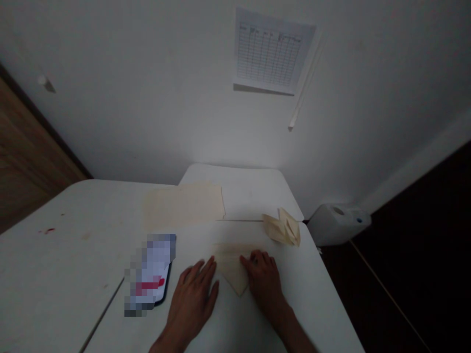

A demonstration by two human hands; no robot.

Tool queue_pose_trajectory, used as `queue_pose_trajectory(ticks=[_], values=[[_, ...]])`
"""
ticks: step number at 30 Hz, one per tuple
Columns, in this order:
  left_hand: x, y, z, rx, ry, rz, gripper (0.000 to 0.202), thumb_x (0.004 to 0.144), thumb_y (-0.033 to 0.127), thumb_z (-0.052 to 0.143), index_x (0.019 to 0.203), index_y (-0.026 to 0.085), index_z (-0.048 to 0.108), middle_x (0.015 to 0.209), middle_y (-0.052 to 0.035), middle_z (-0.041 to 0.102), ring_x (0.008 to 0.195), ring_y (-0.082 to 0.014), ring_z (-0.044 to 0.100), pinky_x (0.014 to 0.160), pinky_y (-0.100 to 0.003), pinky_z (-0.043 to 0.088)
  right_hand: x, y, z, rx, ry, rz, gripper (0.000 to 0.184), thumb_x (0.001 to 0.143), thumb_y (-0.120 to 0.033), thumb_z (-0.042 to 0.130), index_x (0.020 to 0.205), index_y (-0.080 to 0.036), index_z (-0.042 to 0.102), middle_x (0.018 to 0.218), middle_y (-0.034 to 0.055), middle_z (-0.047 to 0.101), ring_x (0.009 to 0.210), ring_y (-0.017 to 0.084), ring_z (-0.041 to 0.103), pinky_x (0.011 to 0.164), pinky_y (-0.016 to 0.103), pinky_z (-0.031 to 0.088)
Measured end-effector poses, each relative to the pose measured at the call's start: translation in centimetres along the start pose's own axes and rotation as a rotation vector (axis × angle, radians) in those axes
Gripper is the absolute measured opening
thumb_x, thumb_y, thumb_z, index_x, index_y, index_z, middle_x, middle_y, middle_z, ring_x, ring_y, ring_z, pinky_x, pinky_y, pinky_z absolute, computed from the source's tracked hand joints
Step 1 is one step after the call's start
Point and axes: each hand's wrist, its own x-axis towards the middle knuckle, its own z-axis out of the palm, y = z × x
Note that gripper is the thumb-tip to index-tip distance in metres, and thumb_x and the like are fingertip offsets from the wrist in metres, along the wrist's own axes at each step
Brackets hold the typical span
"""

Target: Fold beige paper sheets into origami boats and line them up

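My left hand (191, 299) and my right hand (263, 282) lie open and palm-down on a white table (55, 274), gripping nothing, fingers slightly spread, each coming in from the bottom of the view. Between them sits a cream paper triangle (231, 267), point toward me, my left fingertips at its left edge and my right fingers resting on its right side. Left of my left hand lies a phone (149, 274), pixelated; farther off are a folded paper shape (283, 228), a flat cream sheet (183, 206), and a printed grid chart (272, 49) on the wall (110, 98).
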Motion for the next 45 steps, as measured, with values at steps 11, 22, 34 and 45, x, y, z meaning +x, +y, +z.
queue_pose_trajectory(ticks=[11,22,34,45], values=[[-0.5,1.0,0.6,0.032,0.081,0.062,0.038,0.091,0.025,0.045,0.127,0.014,0.056,0.139,-0.0134,0.051,0.13,-0.0298,0.045,0.103,-0.045,0.041,-0.4,-0.6,-0.3,0.017,0.029,0.024,0.037,0.088,-0.015,0.056,0.12,-0.034,0.059,0.105,0.0056,0.057,0.098,0.024,0.049,0.085,0.037,0.036],[0.6,2.9,2.0,-0.011,-0.012,0.119,0.057,0.094,0.037,0.044,0.144,0.012,0.034,0.148,-0.0152,0.039,0.135,-0.0276,0.039,0.105,-0.042,0.042,-0.4,-0.7,0.0,-0.014,0.05,0.031,0.038,0.088,-0.015,0.055,0.121,-0.033,0.059,0.107,0.007,0.058,0.1,0.025,0.05,0.085,0.038,0.036],[-0.4,1.4,0.9,0.019,0.002,0.066,0.061,0.093,0.04,0.045,0.145,0.012,0.031,0.148,-0.0148,0.038,0.136,-0.0282,0.037,0.108,-0.047,0.037,-2.3,2.8,-1.2,-0.071,0.112,0.147,0.031,0.094,-0.025,0.05,0.122,-0.032,0.059,0.109,0.0077,0.056,0.1,0.024,0.05,0.084,0.037,0.035],[3.0,-0.3,1.2,-0.102,-0.046,-0.038,0.028,0.093,0.022,0.041,0.101,0.02,0.068,0.118,-0.0095,0.066,0.109,-0.0263,0.06,0.094,-0.044,0.048,-1.7,3.5,-1.1,-0.066,0.146,0.173,0.023,0.093,-0.025,0.051,0.112,-0.026,0.064,0.102,0.0079,0.058,0.098,0.024,0.052,0.084,0.038,0.037]])
